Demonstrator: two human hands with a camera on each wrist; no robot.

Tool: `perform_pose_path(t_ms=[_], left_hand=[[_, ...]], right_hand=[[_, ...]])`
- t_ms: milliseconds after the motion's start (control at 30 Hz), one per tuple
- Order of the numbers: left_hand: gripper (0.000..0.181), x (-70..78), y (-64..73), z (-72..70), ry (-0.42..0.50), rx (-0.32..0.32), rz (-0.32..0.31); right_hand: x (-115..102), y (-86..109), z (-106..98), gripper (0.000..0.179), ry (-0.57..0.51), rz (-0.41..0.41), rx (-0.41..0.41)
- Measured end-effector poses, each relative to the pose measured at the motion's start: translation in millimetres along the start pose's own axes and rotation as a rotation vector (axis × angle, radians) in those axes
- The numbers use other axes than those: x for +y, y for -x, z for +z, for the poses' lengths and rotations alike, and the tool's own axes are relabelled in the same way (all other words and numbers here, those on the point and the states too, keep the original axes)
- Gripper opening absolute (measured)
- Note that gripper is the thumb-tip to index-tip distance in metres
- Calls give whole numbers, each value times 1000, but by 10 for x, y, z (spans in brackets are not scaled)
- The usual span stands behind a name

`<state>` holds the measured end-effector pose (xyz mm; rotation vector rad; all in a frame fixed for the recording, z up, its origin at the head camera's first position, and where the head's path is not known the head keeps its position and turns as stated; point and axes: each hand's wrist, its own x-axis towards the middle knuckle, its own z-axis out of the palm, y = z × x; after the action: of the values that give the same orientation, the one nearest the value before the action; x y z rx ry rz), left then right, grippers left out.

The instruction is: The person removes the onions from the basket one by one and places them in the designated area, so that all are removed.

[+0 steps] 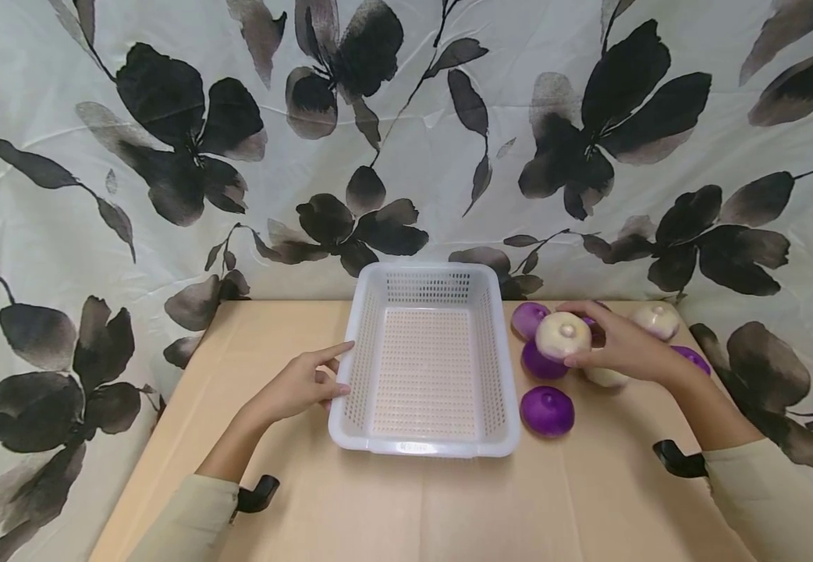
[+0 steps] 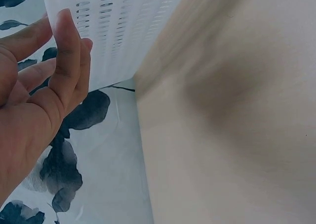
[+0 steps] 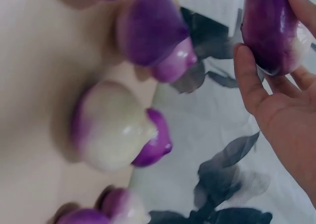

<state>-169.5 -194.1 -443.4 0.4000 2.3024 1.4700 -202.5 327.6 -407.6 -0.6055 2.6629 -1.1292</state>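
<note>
The right hand (image 1: pixel 613 343) holds a purple-and-white turnip (image 1: pixel 562 336) between thumb and fingers, its pale end with a nub toward the head camera. In the right wrist view the held turnip (image 3: pixel 271 28) shows its purple side. At the left rim of a white plastic basket (image 1: pixel 424 446), the left hand (image 1: pixel 301 384) grips with its index finger and thumb on the rim. Its other fingers bend against the basket's outer wall (image 2: pixel 128 26) in the left wrist view. Nothing lies inside the basket.
Several more turnips sit right of the basket, among them a purple one (image 1: pixel 548 411) near the front and a pale one (image 1: pixel 655 320) at the back. The wooden table (image 1: pixel 406 507) ends at a floral cloth (image 1: pixel 449 156) behind.
</note>
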Motion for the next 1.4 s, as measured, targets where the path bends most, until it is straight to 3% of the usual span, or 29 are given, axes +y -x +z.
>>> perform_pose_path(t_ms=[400, 733, 867, 1167, 1400], left_hand=[[76, -6, -14, 7, -16, 1, -10], [76, -9, -4, 21, -9, -3, -14], [76, -10, -8, 15, -10, -3, -7], [76, 2, -14, 5, -16, -9, 6], [76, 1, -15, 6, -15, -9, 5]], right_hand=[[300, 410, -91, 68, 28, -29, -83], [544, 701, -117, 71, -79, 32, -296], [634, 791, -107, 71, -96, 32, -342], [821, 831, -75, 73, -136, 21, -394], [952, 826, -43, 72, -143, 62, -411]])
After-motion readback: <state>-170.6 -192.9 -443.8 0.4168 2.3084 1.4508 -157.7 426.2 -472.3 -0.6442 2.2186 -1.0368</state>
